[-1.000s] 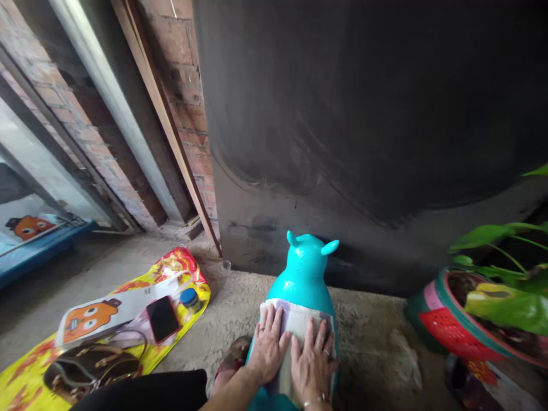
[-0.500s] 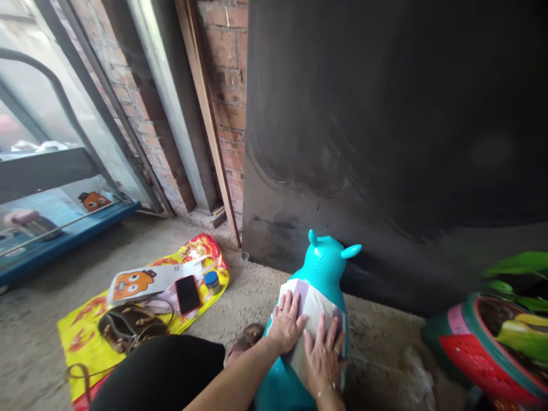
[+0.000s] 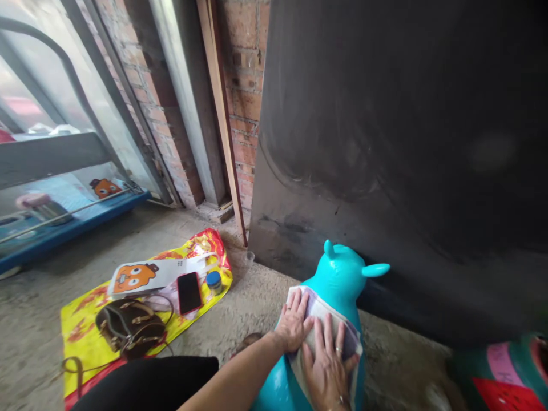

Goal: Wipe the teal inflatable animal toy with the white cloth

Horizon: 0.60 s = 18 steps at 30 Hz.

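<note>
A shiny turquoise inflatable animal toy (image 3: 340,274) stands on the concrete floor, its eared head facing the dark panel. Draped over its back is a pale cloth (image 3: 319,308) with lilac patches. My left hand (image 3: 295,322) lies flat on the cloth's upper left part, fingers stretched out. Just to the right and nearer to me, my right hand (image 3: 327,359) presses on the same cloth with fingers spread; it wears a ring. Both hands are open, and their palms are hidden against the cloth.
On a yellow and red plastic sheet (image 3: 81,331) lie a brown handbag (image 3: 128,328), a phone (image 3: 189,292), a white bag (image 3: 158,274) and a blue-lidded jar (image 3: 214,282). A dark panel (image 3: 385,142) leans ahead. A painted pot (image 3: 500,371) stands right, a blue-edged rack (image 3: 85,222) left.
The view has shifted, so the toy, cloth and hands sit further right and the toy leans more to the right. Both hands stay on the cloth, now closer together.
</note>
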Each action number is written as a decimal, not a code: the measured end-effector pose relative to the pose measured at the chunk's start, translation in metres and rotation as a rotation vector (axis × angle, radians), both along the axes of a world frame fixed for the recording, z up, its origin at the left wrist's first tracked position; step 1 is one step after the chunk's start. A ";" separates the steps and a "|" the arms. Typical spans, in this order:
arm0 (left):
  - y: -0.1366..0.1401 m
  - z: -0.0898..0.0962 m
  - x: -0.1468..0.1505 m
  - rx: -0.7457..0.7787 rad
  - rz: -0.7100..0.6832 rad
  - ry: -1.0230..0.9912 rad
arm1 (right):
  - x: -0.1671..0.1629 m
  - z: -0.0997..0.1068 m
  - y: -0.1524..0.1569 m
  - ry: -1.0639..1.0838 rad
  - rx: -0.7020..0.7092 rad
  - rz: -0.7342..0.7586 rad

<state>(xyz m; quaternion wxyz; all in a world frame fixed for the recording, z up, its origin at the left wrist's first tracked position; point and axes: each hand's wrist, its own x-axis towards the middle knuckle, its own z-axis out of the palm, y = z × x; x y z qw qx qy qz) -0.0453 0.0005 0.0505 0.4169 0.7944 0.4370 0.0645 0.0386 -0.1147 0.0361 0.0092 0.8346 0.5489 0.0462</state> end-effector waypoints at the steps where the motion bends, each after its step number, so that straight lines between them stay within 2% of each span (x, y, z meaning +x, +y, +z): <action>1: 0.009 -0.003 0.005 -0.001 0.001 -0.012 | 0.003 0.002 0.010 0.014 -0.018 -0.001; 5: 0.031 -0.009 0.018 -0.013 0.014 -0.045 | 0.012 0.010 0.035 0.029 -0.061 -0.010; 9: 0.019 -0.002 0.015 -0.035 0.062 -0.029 | 0.011 0.016 0.026 -0.001 -0.074 0.018; 12: -0.016 0.003 -0.005 -0.058 0.089 0.008 | 0.000 0.011 -0.009 -0.033 -0.061 0.073; 16: -0.076 0.007 -0.040 -0.055 0.082 0.060 | -0.021 -0.011 -0.076 -0.091 0.026 0.134; 18: -0.098 0.010 -0.051 -0.054 0.084 0.078 | -0.027 -0.020 -0.097 -0.109 0.084 0.161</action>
